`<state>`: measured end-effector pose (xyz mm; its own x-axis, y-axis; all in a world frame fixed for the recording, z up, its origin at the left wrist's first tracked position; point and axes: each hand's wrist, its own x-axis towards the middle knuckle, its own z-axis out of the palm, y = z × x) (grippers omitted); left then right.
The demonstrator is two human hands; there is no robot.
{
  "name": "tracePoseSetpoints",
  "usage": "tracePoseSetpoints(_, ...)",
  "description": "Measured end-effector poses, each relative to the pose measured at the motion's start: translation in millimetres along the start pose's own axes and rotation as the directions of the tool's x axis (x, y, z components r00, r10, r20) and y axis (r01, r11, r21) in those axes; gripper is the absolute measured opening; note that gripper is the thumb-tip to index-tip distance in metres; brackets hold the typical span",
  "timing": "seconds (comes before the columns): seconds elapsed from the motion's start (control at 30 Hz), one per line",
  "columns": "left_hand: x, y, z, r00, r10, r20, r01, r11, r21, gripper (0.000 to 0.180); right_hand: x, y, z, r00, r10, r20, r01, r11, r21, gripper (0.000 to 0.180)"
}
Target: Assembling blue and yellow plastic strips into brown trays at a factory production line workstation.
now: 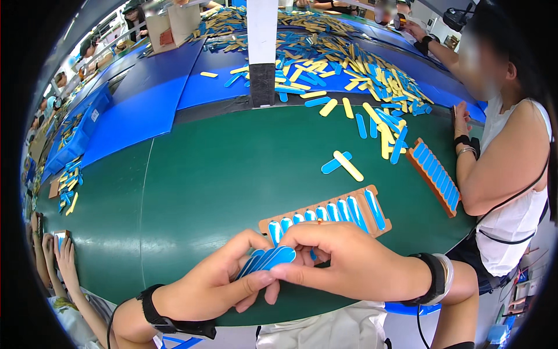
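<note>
A small fanned stack of flat blue strips with rounded ends (264, 262) is held in my left hand (212, 282), thumb on top and fingers beneath. My right hand (366, 262) is closed, its thumb and fingers pinching at the right end of the stack. A bit of blue shows between its curled fingers. Just beyond my hands lies a brown slotted tray (386, 223) with several blue strips side by side in its slots. My right hand covers part of its near edge.
On the green table (197, 174), two crossed strips (349, 166) lie beyond the tray. A large heap of blue and yellow strips (372, 75) spreads behind, past a post (263, 46). A second filled tray (433, 177) lies near a person at right. Blue bin (87, 128) stands left.
</note>
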<state>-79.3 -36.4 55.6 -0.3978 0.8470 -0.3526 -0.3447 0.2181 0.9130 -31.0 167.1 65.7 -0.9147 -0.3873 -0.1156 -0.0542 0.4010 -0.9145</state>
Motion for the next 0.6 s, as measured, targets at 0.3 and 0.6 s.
tracePoseSetpoints(0.3, -9, -5, -1, 0.999, 0.039, -0.034, -0.039, 0.999, -0.001, 0.019, 6, 9, -35, 0.994, 0.107, -0.032, -0.102, 0.986, 0.13, 0.021)
tracePoseSetpoints(0.6, -4, -5, 1, 1.0, 0.0, 0.004, 0.0, 1.0, -0.002, 0.026, 11, -4, -4, 0.992, -0.05, 0.112, 0.069, 0.982, -0.173, 0.02)
